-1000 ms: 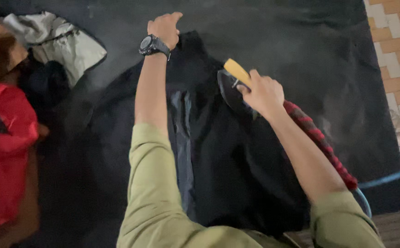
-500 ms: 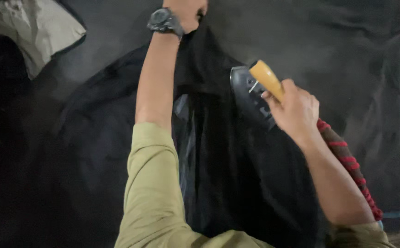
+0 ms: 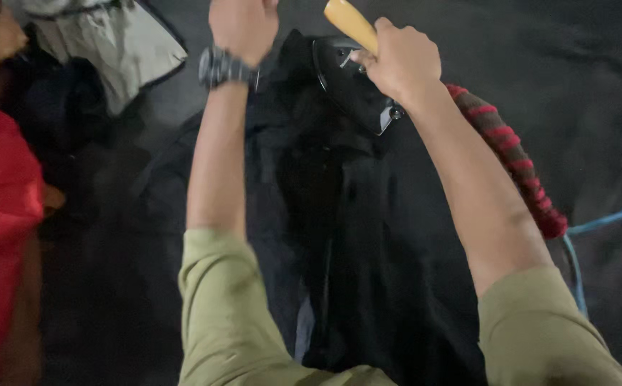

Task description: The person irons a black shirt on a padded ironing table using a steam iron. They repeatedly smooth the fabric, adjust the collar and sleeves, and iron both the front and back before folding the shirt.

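Observation:
A black garment (image 3: 339,214) lies spread on a dark padded surface (image 3: 540,64). My right hand (image 3: 397,61) grips the yellow handle of a dark clothes iron (image 3: 350,82), which rests on the garment's upper part. A red and black striped cord (image 3: 511,154) runs from the iron along my right forearm. My left hand (image 3: 243,25), with a black watch on the wrist, presses down on the garment's top edge, to the left of the iron.
A grey-white cloth (image 3: 118,43) lies at the upper left beside other dark clothes. A red fabric bundle (image 3: 0,214) sits at the left edge. A blue cable (image 3: 604,221) continues from the striped cord toward the right edge.
My right hand has pushed the iron farther up the garment, toward its top. The left hand stays pressed at the top edge. The view has shifted, bringing the red bundle back in.

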